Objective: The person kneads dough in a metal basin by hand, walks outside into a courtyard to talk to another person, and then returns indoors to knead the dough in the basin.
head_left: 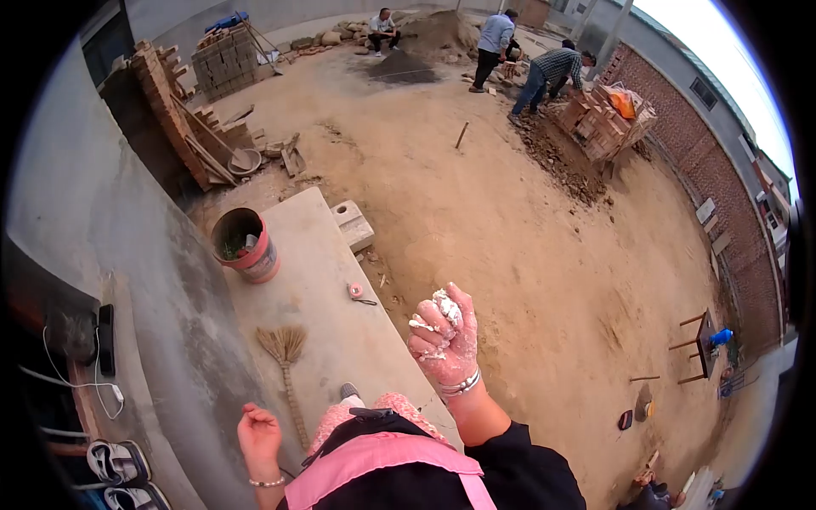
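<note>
My right hand (444,342) is raised in front of me, its fingers curled closed around a lump of white dough (448,308). Sticky white bits and powder coat the fingers and palm. My left hand (258,435) hangs low beside the pink apron (382,455), its fingers loosely curled in and nothing visible in them. Closest to it is a straw broom (284,346) lying on the concrete ledge (327,327). Past the broom, a pink tape measure (355,291) lies on the same ledge.
A pink bucket (262,262) stands by the wall on the ledge. A concrete block (352,225) sits at the ledge's edge, beside lower dirt ground. Several people work or sit farther off, near a brick stack (595,123). Shoes (119,463) rest at lower left.
</note>
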Motion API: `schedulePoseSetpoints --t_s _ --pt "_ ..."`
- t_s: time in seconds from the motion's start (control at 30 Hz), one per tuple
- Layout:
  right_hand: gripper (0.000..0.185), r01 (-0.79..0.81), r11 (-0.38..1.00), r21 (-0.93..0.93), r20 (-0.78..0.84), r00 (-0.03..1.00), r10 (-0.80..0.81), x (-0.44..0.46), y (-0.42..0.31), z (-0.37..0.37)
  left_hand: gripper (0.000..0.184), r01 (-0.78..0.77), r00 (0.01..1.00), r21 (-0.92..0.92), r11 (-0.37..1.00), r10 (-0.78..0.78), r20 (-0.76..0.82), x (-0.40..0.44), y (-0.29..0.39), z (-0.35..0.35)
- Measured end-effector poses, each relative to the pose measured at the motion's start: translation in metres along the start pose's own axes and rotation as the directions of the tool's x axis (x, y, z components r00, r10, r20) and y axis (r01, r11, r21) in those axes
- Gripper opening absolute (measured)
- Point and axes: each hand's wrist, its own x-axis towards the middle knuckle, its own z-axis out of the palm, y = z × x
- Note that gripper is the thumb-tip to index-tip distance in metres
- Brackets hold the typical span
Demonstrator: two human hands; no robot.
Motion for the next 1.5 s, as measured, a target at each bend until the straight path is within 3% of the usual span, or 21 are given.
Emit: schedulePoseSetpoints --t_s 0.03,0.23,0.33,0.43,0.53,0.67,0.87,0.9,0.93,1.0,1.17,1.23,1.33,1.5 --pt "0.051 0.046 0.999 -0.011 0.001 0.999 -0.046 0.022 -0.007 0.001 0.015 0.029 0.998 0.011 1.0 -0.028 -0.062 0.018 -0.003 0.046" --pt "0.048 0.356 0.928 -0.109 -0.013 0.933 -0.359 0.156 -0.054 0.004 0.013 0.177 0.982 0.037 0.983 -0.179 0.053 0.169 0.01 0.228" --pt "0.047 0.428 0.894 -0.132 0.101 0.903 -0.417 0.252 -0.081 -0.012 0.012 0.213 0.965 0.048 0.976 -0.218 0.146 0.263 0.021 0.297" --pt "0.047 0.411 0.909 -0.074 0.202 0.898 -0.39 0.346 -0.11 -0.024 0.012 0.216 0.966 0.089 0.972 -0.226 0.127 0.348 0.034 0.353" --pt "0.046 0.462 0.886 -0.044 0.184 0.876 -0.447 0.435 -0.119 -0.021 0.012 0.283 0.954 0.104 0.953 -0.291 0.071 0.411 0.047 0.425" --pt "0.044 0.44 0.889 -0.124 0.186 0.891 -0.415 0.535 -0.143 -0.001 0.013 0.193 0.978 0.011 0.981 -0.193 0.08 0.473 0.065 0.504" --pt "0.044 0.553 0.813 -0.182 0.196 0.831 -0.521 0.678 -0.202 -0.013 0.013 0.164 0.986 0.022 0.986 -0.165 0.031 0.655 0.094 0.569" --pt "0.045 0.569 0.804 -0.17 0.206 0.819 -0.536 0.704 -0.213 -0.017 0.013 0.189 0.977 0.092 0.978 -0.196 0.083 0.699 0.098 0.575" --pt "0.046 0.604 0.776 -0.178 0.19 0.795 -0.576 0.723 -0.221 -0.017 0.013 0.201 0.979 0.072 0.977 -0.202 0.015 0.728 0.09 0.597" --pt "0.047 0.643 0.743 -0.186 0.175 0.766 -0.619 0.773 -0.239 -0.02 0.012 0.262 0.963 0.115 0.958 -0.268 0.038 0.801 0.084 0.622" --pt "0.046 0.656 0.72 -0.225 0.157 0.754 -0.638 0.842 -0.271 -0.005 0.012 0.314 0.946 0.068 0.947 -0.318 0.055 0.851 0.04 0.705" --pt "0.044 0.67 0.704 -0.235 0.202 0.742 -0.639 0.868 -0.288 -0.008 0.012 0.333 0.94 0.092 0.939 -0.337 0.042 0.891 0.034 0.706" --pt "0.043 0.636 0.736 -0.232 0.256 0.77 -0.585 0.907 -0.317 -0.028 0.011 0.311 0.947 0.045 0.949 -0.313 0.075 0.924 0.041 0.712" --pt "0.043 0.544 0.802 -0.247 0.308 0.829 -0.467 0.97 -0.391 -0.089 0.011 0.02 0.983 -0.022 1.0 -0.016 0.181 0.993 0.031 0.701"
